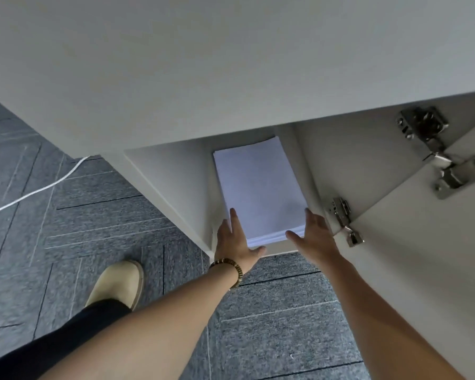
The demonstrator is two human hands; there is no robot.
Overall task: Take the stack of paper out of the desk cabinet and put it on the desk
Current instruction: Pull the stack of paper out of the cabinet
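A white stack of paper (258, 187) lies flat on the floor of the open desk cabinet (170, 182), under the grey desk top (203, 64). My left hand (236, 242) is at the stack's near left corner, fingers spread along its left side and thumb under the front edge. My right hand (313, 234) is at the near right corner, fingers spread against the right side. Both hands touch the stack, which still rests on the cabinet floor. A bead bracelet is on my left wrist.
The cabinet door (422, 256) stands open on the right, with two metal hinges (343, 220) close to my right hand. Grey carpet tiles (66, 229) cover the floor. A white cable (39, 187) runs at the left. My shoe (118, 283) is near the cabinet.
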